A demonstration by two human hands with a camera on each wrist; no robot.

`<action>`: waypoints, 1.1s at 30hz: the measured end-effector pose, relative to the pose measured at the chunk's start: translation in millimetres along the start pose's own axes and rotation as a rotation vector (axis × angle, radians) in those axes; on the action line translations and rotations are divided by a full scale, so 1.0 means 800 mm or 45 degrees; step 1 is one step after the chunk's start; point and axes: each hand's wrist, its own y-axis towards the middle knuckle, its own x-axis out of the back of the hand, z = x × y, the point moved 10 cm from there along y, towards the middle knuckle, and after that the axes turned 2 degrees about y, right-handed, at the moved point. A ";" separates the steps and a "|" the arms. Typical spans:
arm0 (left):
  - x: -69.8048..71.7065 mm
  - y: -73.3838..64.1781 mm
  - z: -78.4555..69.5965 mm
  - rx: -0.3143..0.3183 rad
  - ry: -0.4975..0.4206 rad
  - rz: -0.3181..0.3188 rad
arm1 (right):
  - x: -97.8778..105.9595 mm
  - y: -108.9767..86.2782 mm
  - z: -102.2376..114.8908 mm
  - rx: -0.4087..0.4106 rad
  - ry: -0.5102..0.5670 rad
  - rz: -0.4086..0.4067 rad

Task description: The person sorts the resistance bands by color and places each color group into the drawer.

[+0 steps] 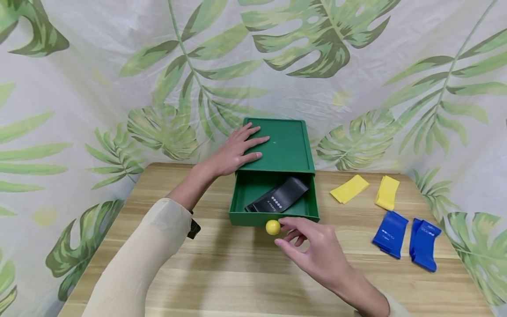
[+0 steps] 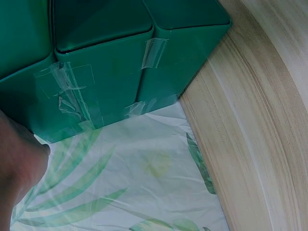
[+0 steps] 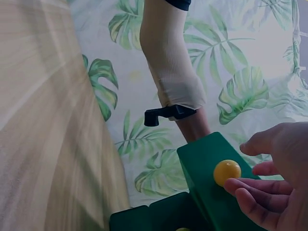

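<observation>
Left hand (image 1: pixel 236 152) flat over left edge of green box (image 1: pixel 287 147), clenching nothing. Right hand (image 1: pixel 317 248) ungrasping: index at yellow knob (image 1: pixel 272 227), gap to thumb. Drawer (image 1: pixel 249 219) juts out front.

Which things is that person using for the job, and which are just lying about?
Part of the job, it seems:
green box, left hand resting on top
open drawer
yellow knob, right hand at it
black strip, inside the drawer

Probably just lying about, on the table:
two yellow strips
two blue strips
</observation>
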 end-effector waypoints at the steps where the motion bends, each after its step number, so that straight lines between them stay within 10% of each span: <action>1: 0.000 0.000 0.000 0.002 -0.002 0.001 | -0.001 0.000 -0.002 -0.009 -0.011 -0.004; 33: 0.004 -0.001 -0.005 -0.014 -0.017 -0.018 | -0.013 0.010 -0.030 -0.030 -0.077 -0.121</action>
